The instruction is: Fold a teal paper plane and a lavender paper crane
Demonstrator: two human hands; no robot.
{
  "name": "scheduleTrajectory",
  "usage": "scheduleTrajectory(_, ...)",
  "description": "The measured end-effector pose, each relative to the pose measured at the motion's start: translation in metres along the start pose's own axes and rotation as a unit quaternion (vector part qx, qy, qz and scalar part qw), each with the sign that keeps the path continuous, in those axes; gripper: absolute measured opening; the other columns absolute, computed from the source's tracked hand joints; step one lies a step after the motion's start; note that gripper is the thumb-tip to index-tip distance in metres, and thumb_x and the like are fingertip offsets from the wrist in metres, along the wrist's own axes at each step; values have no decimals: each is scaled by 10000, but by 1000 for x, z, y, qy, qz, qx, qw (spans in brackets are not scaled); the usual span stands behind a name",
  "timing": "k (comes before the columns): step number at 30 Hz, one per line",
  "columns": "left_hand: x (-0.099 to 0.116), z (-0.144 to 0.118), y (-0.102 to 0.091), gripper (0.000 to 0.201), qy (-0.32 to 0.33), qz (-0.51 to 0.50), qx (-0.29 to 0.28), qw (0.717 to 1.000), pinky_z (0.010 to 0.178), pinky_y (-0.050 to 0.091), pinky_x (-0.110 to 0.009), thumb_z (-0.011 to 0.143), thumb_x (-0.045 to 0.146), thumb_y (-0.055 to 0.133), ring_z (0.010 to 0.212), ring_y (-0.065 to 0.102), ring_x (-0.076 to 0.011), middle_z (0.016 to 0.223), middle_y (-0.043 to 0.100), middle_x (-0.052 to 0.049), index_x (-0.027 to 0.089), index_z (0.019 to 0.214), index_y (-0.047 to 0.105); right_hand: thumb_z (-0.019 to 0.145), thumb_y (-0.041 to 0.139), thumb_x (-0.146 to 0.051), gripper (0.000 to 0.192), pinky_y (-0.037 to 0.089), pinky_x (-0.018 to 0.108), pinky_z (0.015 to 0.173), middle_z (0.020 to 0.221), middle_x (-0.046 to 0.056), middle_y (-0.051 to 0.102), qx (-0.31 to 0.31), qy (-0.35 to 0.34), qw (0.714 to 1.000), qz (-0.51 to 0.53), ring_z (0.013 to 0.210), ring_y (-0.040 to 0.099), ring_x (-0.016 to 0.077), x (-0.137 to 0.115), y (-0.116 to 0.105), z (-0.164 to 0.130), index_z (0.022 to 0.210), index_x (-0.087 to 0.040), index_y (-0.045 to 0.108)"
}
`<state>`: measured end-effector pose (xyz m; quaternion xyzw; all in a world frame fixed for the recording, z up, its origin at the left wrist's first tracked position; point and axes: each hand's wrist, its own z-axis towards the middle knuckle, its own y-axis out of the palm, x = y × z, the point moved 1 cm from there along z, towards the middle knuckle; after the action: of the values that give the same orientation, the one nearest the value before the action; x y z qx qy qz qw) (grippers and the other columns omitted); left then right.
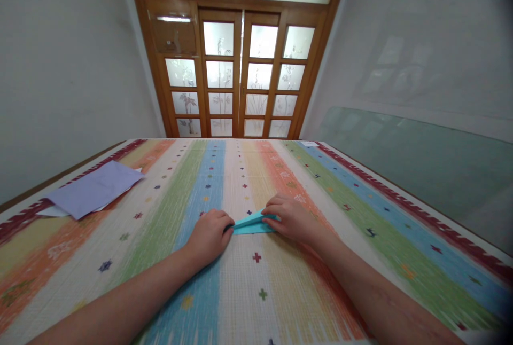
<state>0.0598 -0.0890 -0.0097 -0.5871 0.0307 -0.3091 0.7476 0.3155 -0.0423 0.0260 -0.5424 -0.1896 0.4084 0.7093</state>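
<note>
Wooden double doors (pixel 240 72) with frosted panes close off the far end of the room, and a striped woven cloth (pixel 248 275) in blue, green, orange and cream covers the surface below. At the middle of that cloth lies a folded turquoise paper (pixel 250 223), small, flat and creased into a narrow wedge with crisp edges and a raised fold along its top. Its long axis runs across the stripes, from one hand to the other, and the slim pointed end lies toward the left hand (pixel 209 235). That hand is curled into a loose fist, pinching the tip against the cloth. The right hand (pixel 289 219) lies over the wider end, fingers bent and pressing the paper down. Well away from both hands, beyond the left one, loose lilac sheets (pixel 94 190) rest near the cloth's edge.
</note>
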Motion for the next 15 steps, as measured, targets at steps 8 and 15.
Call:
scheduleTrajectory(8,-4,1,0,144,-17,-4,8,1000,852,450,-365,903,193,547,935,590,-220,948,670,-55,190,866,686,821,659,-222,116,415,283,786,843,52,655,-47,71,993,81,828,586,176,28,14,-5,866,-193,762)
scheduleTrajectory(15,-9,1,2,230,-40,28,81,996,1026,400,-471,897,214,549,1176,528,-275,1245,612,-106,183,1109,633,796,666,-305,149,417,227,668,772,11,640,16,152,979,136,718,584,140,54,24,-10,743,-178,721)
